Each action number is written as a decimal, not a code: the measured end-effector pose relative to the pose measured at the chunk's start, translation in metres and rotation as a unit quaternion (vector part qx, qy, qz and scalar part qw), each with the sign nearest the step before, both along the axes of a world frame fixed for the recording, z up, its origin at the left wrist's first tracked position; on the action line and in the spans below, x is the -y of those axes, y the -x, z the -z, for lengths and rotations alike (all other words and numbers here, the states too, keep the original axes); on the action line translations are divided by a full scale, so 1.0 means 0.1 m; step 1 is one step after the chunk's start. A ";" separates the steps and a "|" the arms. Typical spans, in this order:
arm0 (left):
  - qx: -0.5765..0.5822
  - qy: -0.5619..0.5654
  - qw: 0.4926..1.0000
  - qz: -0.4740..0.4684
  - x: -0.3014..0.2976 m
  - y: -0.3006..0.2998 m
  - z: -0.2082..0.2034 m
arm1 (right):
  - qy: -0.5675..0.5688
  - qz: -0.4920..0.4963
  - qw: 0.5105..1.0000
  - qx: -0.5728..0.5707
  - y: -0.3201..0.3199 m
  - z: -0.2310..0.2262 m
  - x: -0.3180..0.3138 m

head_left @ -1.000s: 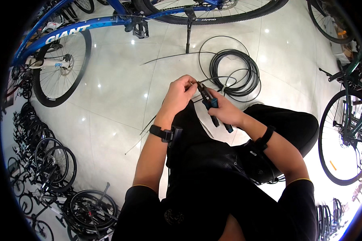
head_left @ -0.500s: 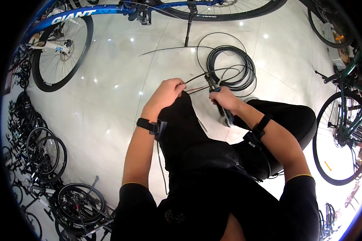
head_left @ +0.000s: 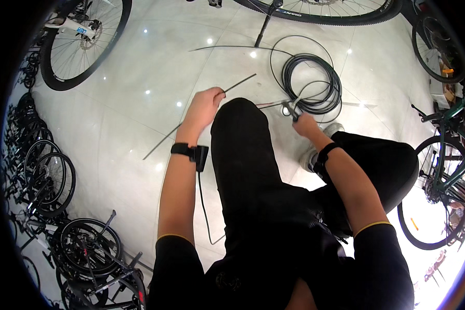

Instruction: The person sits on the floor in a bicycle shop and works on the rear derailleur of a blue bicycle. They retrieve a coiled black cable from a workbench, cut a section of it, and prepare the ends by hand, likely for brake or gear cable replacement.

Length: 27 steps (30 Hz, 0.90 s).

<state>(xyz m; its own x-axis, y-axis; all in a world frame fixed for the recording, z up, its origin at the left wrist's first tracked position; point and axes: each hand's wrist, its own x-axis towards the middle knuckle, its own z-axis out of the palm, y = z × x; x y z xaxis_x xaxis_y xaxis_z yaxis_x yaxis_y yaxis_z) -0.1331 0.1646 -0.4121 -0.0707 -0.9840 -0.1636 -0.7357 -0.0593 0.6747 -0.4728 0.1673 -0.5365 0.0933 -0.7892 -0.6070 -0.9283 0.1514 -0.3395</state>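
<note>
Pinched between the fingers of my left hand (head_left: pixel 205 106) is a thin, stiff length of black cable housing (head_left: pixel 241 82). It slants past the hand, with one free end to the upper right and the other to the lower left. My right hand (head_left: pixel 307 125) is closed around a pair of cable cutters (head_left: pixel 293 111), blurred by motion, beside the near-left edge of a coil of black cable housing (head_left: pixel 337 85) on the floor. My bent left knee (head_left: pixel 241 116) lies between the two hands.
A loose strand (head_left: pixel 227 47) runs left from the coil near a bike kickstand (head_left: pixel 263 28). A bicycle wheel (head_left: pixel 336 20) spans the far edge, and another wheel (head_left: pixel 49 62) stands far left. Several bikes line the left side; a green bike (head_left: pixel 449 181) stands right.
The cutters have come away from the cable housing and moved right towards the coil. The left-hand length now shows a free end apart from the coil. My view has shifted.
</note>
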 end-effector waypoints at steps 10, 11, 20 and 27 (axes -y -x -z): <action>-0.190 0.016 0.980 -0.051 -0.59 -0.07 -0.33 | -0.037 0.022 0.994 -0.101 -0.15 0.96 -0.87; -0.197 0.023 0.979 -0.045 -0.63 -0.07 -0.34 | 0.018 0.016 0.994 -0.106 -0.25 0.80 -0.83; -0.305 0.107 0.946 -0.020 -0.79 0.12 -0.67 | -0.008 -0.109 0.762 0.638 -1.20 -2.33 0.23; -0.243 0.084 0.966 -0.008 -0.65 0.16 -0.83 | 0.159 -0.114 0.764 0.614 -1.03 -2.91 0.15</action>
<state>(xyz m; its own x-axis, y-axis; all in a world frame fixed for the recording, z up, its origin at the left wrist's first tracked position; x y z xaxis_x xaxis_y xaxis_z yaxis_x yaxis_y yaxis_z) -0.1489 0.2297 -0.3288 -0.0835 -0.9953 0.0480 -0.3289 0.0730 0.9415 -0.3694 0.1524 -0.2452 0.5950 -0.7574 0.2690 0.1310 -0.2388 -0.9622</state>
